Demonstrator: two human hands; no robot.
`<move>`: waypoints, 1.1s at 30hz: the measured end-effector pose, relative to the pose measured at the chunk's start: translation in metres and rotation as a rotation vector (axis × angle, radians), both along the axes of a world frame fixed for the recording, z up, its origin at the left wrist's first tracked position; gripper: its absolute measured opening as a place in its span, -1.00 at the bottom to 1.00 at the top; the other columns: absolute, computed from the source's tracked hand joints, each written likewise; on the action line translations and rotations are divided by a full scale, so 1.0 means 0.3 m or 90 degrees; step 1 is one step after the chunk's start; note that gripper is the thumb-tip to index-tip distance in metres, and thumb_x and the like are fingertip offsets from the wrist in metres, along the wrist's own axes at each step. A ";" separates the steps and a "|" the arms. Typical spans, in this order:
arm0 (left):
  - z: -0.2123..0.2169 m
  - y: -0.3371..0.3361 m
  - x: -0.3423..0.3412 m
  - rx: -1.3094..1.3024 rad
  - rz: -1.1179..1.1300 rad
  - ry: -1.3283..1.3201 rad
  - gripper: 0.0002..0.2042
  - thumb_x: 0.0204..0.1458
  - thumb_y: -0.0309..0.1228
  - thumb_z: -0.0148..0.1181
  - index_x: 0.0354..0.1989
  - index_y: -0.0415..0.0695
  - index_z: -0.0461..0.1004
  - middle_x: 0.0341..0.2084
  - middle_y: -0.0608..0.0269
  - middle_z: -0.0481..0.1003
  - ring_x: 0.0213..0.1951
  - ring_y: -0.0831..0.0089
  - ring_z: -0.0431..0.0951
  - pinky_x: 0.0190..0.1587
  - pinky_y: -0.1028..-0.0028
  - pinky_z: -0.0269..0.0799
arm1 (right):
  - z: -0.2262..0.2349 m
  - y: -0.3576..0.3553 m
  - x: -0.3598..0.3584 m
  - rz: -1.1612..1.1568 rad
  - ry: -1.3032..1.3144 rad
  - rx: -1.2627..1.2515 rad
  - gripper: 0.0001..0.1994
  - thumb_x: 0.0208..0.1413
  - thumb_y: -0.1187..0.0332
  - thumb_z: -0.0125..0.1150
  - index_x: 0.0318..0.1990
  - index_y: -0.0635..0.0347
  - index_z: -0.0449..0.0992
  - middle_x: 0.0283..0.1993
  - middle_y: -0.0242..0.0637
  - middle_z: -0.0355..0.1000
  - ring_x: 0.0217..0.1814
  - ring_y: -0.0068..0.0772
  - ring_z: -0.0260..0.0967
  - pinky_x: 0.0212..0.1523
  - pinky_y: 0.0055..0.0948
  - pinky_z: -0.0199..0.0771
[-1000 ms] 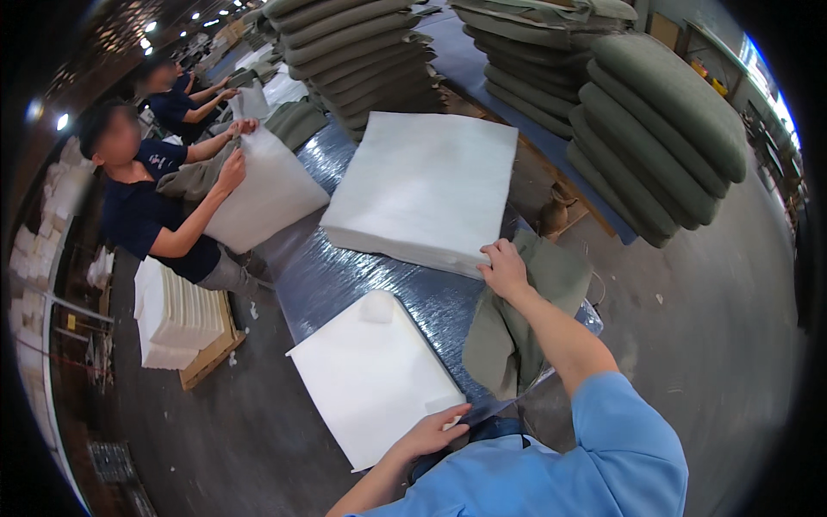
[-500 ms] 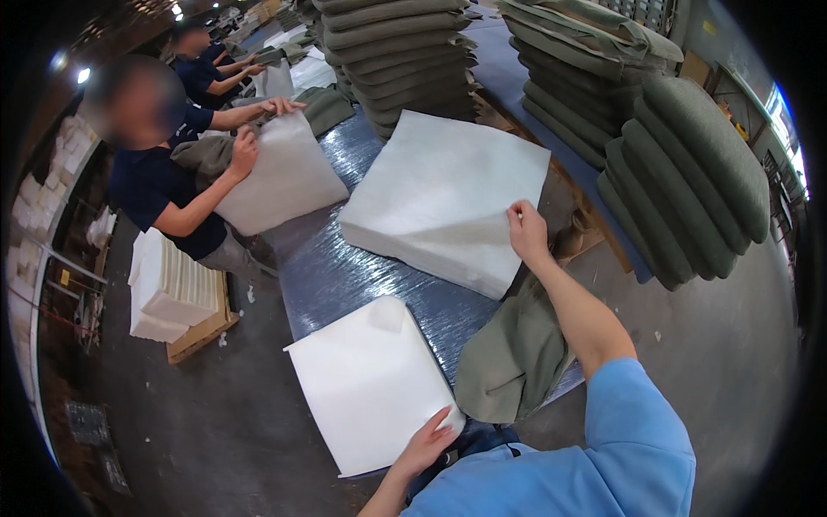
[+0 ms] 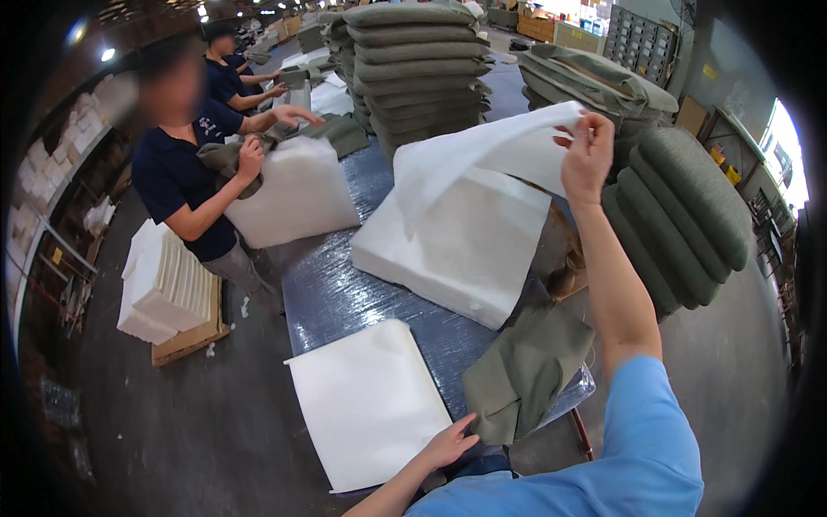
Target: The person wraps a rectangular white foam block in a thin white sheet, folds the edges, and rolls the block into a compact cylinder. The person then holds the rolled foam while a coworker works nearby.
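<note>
Between the thumb and fingers of my right hand point(image 3: 589, 159) is the corner of a white batting sheet point(image 3: 457, 151). The sheet is lifted and folds back over a thick stack of white batting point(image 3: 469, 233) on the table. My left hand point(image 3: 450, 444) has its fingers stretched out at the near right corner of a flat white square pad point(image 3: 370, 401). Its fingertips reach the edge of a crumpled olive-green fabric cover point(image 3: 525, 370); whether they touch it I cannot tell.
Behind the stack stand tall piles of green cushions point(image 3: 418, 69), with more cushions point(image 3: 680, 220) at the right. A co-worker at left handles a white pad point(image 3: 297, 194) and green fabric. White pads point(image 3: 168, 284) sit on a floor pallet. The table point(image 3: 323, 297) is plastic-covered.
My right hand has risen, peeling the top sheet's corner up off the stack. My left hand has shifted slightly right, toward the green cover. The co-worker's far hand has come off the pad.
</note>
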State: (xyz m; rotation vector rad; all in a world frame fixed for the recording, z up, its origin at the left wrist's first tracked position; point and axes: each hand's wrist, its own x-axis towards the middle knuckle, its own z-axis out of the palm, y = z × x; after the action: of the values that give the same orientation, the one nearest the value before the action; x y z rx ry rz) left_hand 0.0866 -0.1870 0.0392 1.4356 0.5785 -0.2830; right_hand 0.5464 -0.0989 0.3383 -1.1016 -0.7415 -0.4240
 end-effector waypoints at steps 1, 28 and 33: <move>0.017 0.015 -0.057 -0.083 0.050 0.007 -0.29 0.34 -0.14 0.21 0.59 -0.04 0.08 0.41 -0.15 0.32 0.37 0.20 0.40 0.39 0.33 0.29 | 0.038 -0.030 -0.037 -0.008 -0.020 0.028 -0.89 0.53 0.38 -0.02 0.01 0.21 0.36 0.12 -0.23 0.43 -0.03 -0.43 0.58 -0.17 -0.45 0.69; 0.178 0.179 -0.582 -0.173 -0.169 -0.162 -0.37 0.41 -0.03 0.10 0.54 -0.03 0.16 0.41 0.10 0.33 0.38 0.28 0.36 0.35 0.22 0.31 | 0.347 -1.390 -1.773 -0.257 0.214 -0.133 -0.62 0.55 0.31 -0.15 0.34 0.29 0.41 0.19 -0.17 0.54 0.17 -0.38 0.56 0.18 -0.38 0.61; 0.076 0.044 -0.605 -0.225 -0.199 -0.078 -0.15 0.32 0.28 0.00 0.62 0.02 0.00 0.54 0.03 0.13 0.51 0.09 0.15 0.47 0.08 0.15 | 0.362 -1.434 -1.991 -0.036 0.188 -0.074 -0.67 0.56 0.29 -0.10 0.26 0.24 0.47 0.08 -0.29 0.56 0.07 -0.55 0.55 0.09 -0.52 0.60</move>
State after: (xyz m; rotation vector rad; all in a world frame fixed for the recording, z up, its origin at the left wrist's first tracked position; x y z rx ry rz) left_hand -0.0950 -0.1737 0.0621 1.1844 0.1881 -0.5137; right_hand -0.0510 -0.5292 0.4468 -1.2637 -0.4802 -0.2605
